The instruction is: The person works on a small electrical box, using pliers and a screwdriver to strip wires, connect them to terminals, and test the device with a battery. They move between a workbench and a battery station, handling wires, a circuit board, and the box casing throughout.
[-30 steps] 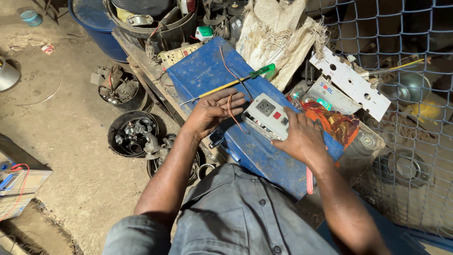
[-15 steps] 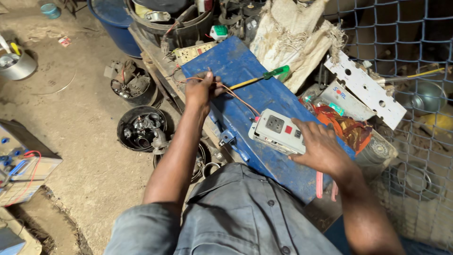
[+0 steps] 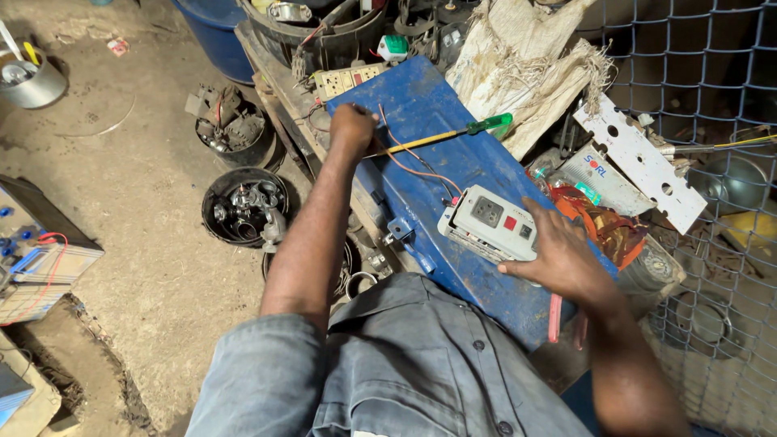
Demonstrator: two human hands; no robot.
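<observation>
I see my right hand [image 3: 566,263] at centre right of the frame, fingers spread and pressed flat on the near edge of a grey switch-and-socket box [image 3: 490,223], pinning it to the blue metal surface [image 3: 429,113]. My left hand [image 3: 350,129], higher up at centre, is closed in a fist around the thin wires [image 3: 417,166] that trail from the box; its knuckles are just beside the yellow shaft of a green-handled screwdriver [image 3: 453,137] lying across the blue metal.

I judge the box light, rigid plastic, likely to slide on painted metal, so it is best held by its long sides or pressed from above. The wires look limp and thin; a hard tug could pull them from their terminals, so I would grip them near the box.

A round tub of metal parts [image 3: 243,206] sits on the dirt floor at left.
</observation>
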